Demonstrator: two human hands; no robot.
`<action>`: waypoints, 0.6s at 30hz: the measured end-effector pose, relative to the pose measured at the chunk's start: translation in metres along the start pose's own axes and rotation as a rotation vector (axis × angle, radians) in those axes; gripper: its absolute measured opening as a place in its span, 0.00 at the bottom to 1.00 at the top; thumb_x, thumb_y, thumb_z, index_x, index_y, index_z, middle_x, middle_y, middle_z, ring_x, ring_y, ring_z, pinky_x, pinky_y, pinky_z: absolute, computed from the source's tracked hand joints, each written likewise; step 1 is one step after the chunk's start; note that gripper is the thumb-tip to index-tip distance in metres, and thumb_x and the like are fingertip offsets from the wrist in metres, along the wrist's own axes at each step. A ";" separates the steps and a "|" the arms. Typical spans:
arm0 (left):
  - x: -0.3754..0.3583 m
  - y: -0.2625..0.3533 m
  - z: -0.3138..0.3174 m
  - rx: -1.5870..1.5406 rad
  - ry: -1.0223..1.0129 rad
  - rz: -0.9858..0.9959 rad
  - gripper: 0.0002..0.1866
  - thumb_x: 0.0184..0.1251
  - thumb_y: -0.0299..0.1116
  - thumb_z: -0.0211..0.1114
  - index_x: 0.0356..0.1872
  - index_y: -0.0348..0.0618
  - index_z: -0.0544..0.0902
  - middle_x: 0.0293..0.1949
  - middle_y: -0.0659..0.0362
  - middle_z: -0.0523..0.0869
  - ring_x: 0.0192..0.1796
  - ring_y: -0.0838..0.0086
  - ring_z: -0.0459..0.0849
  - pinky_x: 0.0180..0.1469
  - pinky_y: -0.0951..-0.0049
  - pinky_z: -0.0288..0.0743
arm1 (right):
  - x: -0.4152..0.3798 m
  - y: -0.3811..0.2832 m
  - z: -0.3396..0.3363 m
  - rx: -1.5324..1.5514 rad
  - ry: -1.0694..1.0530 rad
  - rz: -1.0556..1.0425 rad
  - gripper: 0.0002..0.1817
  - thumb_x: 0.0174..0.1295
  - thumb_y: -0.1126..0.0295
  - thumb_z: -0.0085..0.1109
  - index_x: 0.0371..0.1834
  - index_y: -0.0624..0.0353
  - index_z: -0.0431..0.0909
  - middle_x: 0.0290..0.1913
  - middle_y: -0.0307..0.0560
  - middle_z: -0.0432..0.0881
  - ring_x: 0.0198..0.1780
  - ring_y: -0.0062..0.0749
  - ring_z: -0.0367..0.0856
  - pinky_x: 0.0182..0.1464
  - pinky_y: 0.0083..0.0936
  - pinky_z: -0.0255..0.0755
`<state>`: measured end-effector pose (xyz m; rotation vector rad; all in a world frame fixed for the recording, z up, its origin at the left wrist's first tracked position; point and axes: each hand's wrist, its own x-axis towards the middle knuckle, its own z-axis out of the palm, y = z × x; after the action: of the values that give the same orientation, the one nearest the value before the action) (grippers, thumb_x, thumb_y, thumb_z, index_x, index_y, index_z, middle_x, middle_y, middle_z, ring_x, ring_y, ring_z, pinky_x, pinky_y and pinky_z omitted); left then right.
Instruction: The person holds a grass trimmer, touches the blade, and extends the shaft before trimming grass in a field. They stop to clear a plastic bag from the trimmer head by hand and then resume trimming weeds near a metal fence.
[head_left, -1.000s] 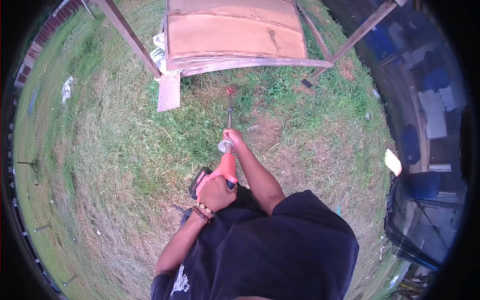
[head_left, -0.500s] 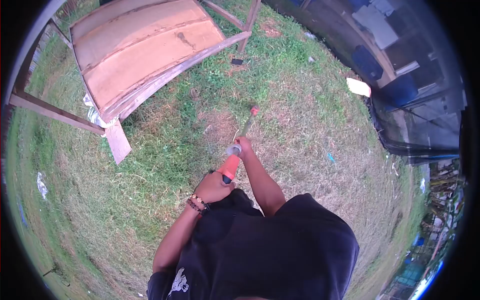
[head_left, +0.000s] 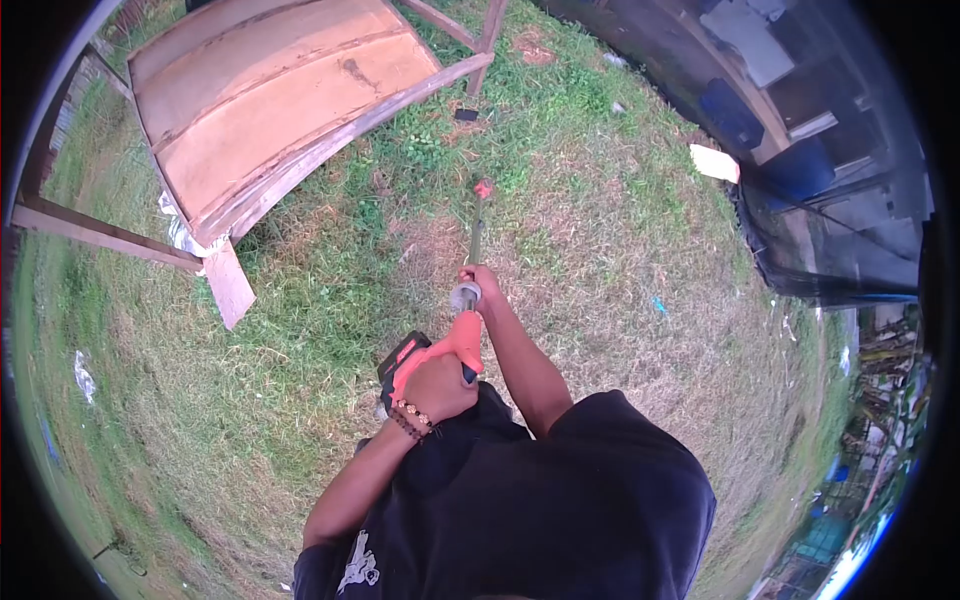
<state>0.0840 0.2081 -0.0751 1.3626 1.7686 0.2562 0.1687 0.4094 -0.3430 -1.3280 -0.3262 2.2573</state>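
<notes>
Cordless trimmer (head_left: pixel 462 340), red tip (head_left: pixel 484 189) indistinct, toward twelve o'clock; left hand (head_left: pixel 443 388) clamped on rear handle (head_left: pixel 469 374), right hand (head_left: pixel 484 284) closed round shaft (head_left: pixel 476 240), presumably for leverage.

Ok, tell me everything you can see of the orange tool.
The orange tool has a plastic-looking body with a black block at its rear left, a pale round collar ahead, and a long thin shaft ending in a small reddish head. It points forward over grass; whether the head touches it, I can't tell. The left hand grips its rear and the right hand the shaft, past the collar.
</notes>
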 end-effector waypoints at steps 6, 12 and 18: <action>0.038 0.011 0.000 0.135 0.005 -0.053 0.12 0.45 0.35 0.64 0.26 0.35 0.84 0.26 0.46 0.85 0.31 0.54 0.87 0.36 0.57 0.80 | 0.039 -0.017 0.005 -0.125 -0.040 -0.025 0.09 0.62 0.73 0.50 0.23 0.57 0.69 0.17 0.39 0.71 0.16 0.25 0.67 0.19 0.23 0.66; 0.030 -0.027 -0.010 0.044 -0.030 0.020 0.14 0.45 0.38 0.63 0.27 0.36 0.84 0.25 0.46 0.85 0.31 0.52 0.85 0.37 0.58 0.79 | 0.041 -0.001 0.014 -0.187 0.130 -0.070 0.09 0.60 0.71 0.48 0.22 0.54 0.67 0.15 0.38 0.66 0.15 0.26 0.64 0.18 0.25 0.64; -0.007 -0.098 0.007 -0.367 -0.037 -0.012 0.16 0.46 0.43 0.65 0.32 0.42 0.81 0.21 0.53 0.82 0.25 0.64 0.83 0.28 0.66 0.77 | 0.027 0.018 -0.030 -0.030 0.190 0.264 0.12 0.59 0.60 0.55 0.27 0.49 0.63 0.22 0.36 0.68 0.27 0.31 0.73 0.40 0.42 0.75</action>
<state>0.0220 0.1628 -0.1364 1.0853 1.6038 0.5186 0.1782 0.4069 -0.3856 -1.6716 -0.1239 2.3167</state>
